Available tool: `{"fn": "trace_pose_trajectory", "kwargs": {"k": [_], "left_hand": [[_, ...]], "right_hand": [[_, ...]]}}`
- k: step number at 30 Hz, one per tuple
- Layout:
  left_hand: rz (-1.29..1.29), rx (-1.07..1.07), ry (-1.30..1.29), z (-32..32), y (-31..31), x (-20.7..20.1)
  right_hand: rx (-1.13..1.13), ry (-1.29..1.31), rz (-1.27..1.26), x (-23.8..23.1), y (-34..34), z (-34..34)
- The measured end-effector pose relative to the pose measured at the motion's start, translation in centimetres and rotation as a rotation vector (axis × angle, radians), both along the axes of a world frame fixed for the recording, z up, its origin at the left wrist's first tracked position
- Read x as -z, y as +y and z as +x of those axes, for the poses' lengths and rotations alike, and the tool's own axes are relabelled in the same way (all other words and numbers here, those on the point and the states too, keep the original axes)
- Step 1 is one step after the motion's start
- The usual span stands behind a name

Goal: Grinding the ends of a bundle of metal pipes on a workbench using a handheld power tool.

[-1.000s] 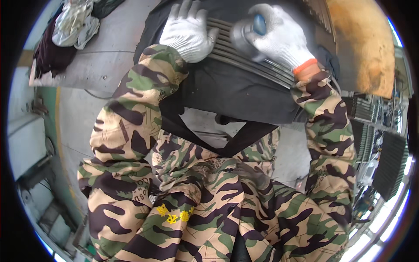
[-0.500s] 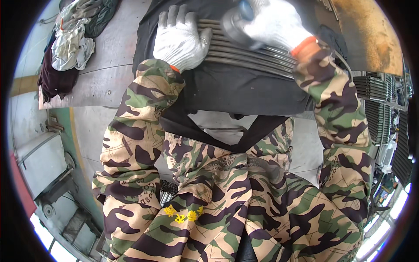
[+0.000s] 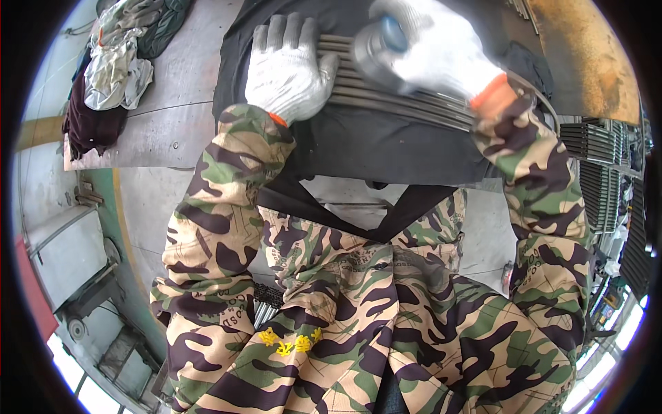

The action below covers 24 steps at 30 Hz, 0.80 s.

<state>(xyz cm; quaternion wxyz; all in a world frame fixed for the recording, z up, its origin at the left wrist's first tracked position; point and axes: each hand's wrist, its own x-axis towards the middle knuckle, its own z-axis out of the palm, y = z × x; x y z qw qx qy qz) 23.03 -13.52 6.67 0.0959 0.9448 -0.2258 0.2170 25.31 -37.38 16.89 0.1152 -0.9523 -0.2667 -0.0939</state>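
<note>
Several long metal rods [image 3: 376, 100] lie side by side on a black cloth [image 3: 386, 141] spread over the table. My left hand [image 3: 288, 72], in a white glove with grey fingertips, rests flat over their left ends, fingers stretched out. Gloved too, my right hand [image 3: 448, 48] is closed around a round grey power sander [image 3: 369, 58] with a blue part on top. The sander sits over the middle of the rods, and motion smears its edge. Its underside is hidden, so I cannot tell exactly where it touches.
A heap of clothes [image 3: 114, 83] lies on the grey tabletop [image 3: 176, 103] at the left. A rusty brown sheet [image 3: 586, 62] is at the far right. Below it stand stacked metal bars [image 3: 589, 141]. A hose [image 3: 548, 103] curves past my right wrist.
Everything on the table sits slightly lower in the picture. My right hand and the sander have shifted slightly right over the rods, while my left hand keeps its place on them.
</note>
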Motion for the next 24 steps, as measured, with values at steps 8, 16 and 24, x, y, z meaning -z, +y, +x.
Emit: {"fn": "trace_pose_trajectory", "kwargs": {"k": [8, 16, 24], "left_hand": [[-0.002, -0.011, -0.090, 3.5, -0.8, 1.0], [0.008, -0.042, -0.071, 3.9, -1.0, 1.1], [-0.077, -0.011, -0.108, 2.2, -1.2, 0.9]], "right_hand": [[-0.040, -0.074, 0.040, 0.3, -0.6, -1.4], [0.050, 0.083, -0.064, 1.2, -0.3, -0.9], [0.005, -0.040, -0.022, 0.4, -0.6, 0.0]]}}
